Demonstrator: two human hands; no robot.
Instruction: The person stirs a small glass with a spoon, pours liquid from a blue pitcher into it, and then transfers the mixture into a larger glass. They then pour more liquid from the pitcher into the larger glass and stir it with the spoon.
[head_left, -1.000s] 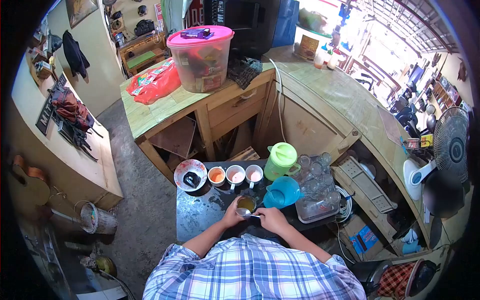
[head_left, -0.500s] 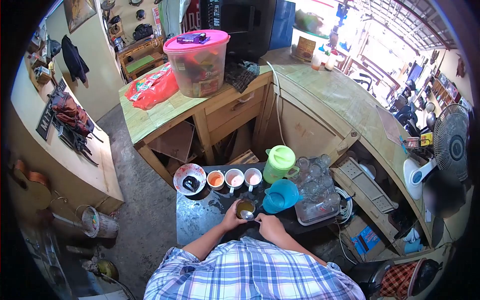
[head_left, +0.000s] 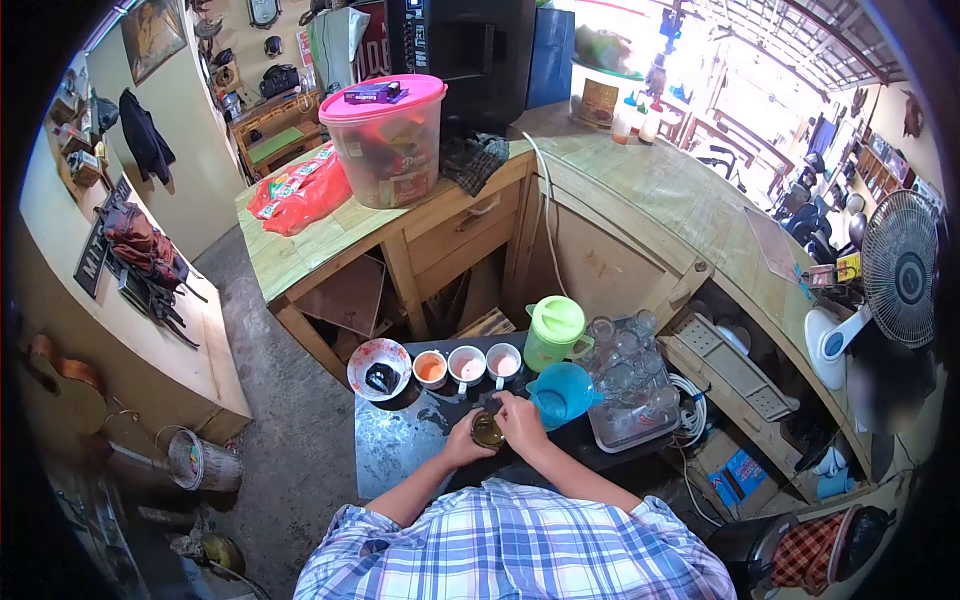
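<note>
taking the blue pitcher [head_left: 562,395] as your landmark, farthest to its left on your dark table [head_left: 385,450] sits a patterned bowl [head_left: 363,356] with a shiny black thing [head_left: 382,377] inside. next, left of the pitcher and a little farther from you, stand three white cups [head_left: 455,375] in a row, the first with orange contents, the other two pinkish. nearer you and left of the pitcher, your left hand [head_left: 464,443] is wrapped around a glass [head_left: 488,432] of brownish contents. your right hand [head_left: 522,424], between that glass and the pitcher, has its fingers together at the glass's rim; you cannot tell from here whether they pinch anything. just beyond the pitcher stands a lidded green pitcher [head_left: 557,335], and to its right a tray [head_left: 632,438] is heaped with clear glassware [head_left: 622,365].
</note>
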